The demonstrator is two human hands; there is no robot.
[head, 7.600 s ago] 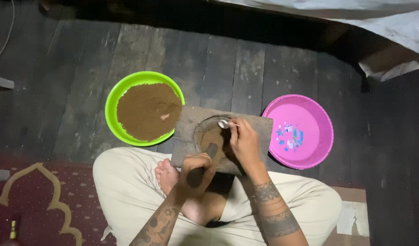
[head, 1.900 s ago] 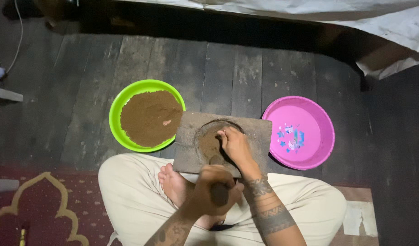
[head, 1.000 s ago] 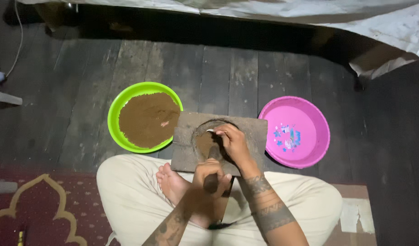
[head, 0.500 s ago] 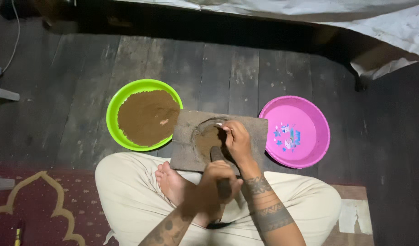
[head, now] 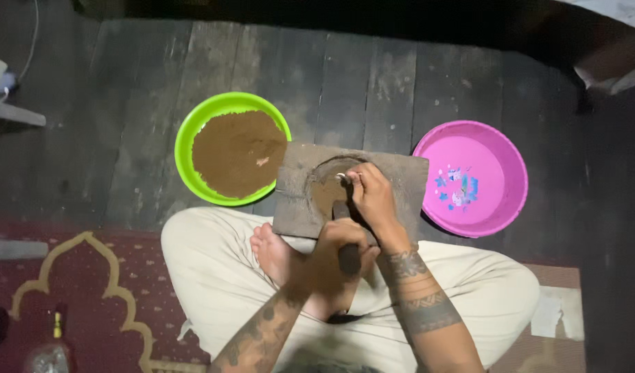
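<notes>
- The floor (head: 372, 76) is the biggest thing here: dark, worn wooden planks with gaps between the boards. Anything fine that spills is probably gone into those cracks for good.
- A red rug with a gold pattern (head: 89, 276) sits under the person's crossed legs, near the bottom left. Brown powder knocked onto it would be a pain to get out, I'd guess.
- The pink bowl (head: 500, 148) is on the right, just beside the slab, with some small bluish bits inside. It's close to the right elbow, so a wide swing could bump it.
- The green bowl (head: 193, 131) on the left is full of brown powder (head: 238, 152), with its rim touching or tucked under the slab's corner. A shifting slab could tip it.
- The stone slab (head: 407, 179) rests partly on the floor and against the legs, with a round hollow holding brown stuff. Looks a bit wobbly; hard pressing might rock it.
- The left hand (head: 341, 242) is wrapped tight around a dark stick-like tool (head: 348, 259) angled into the hollow. A slip could jab the other hand.
- The right hand (head: 372, 197) is bunched over the hollow, fingertips pinching something small and pale; can't tell what.
</notes>
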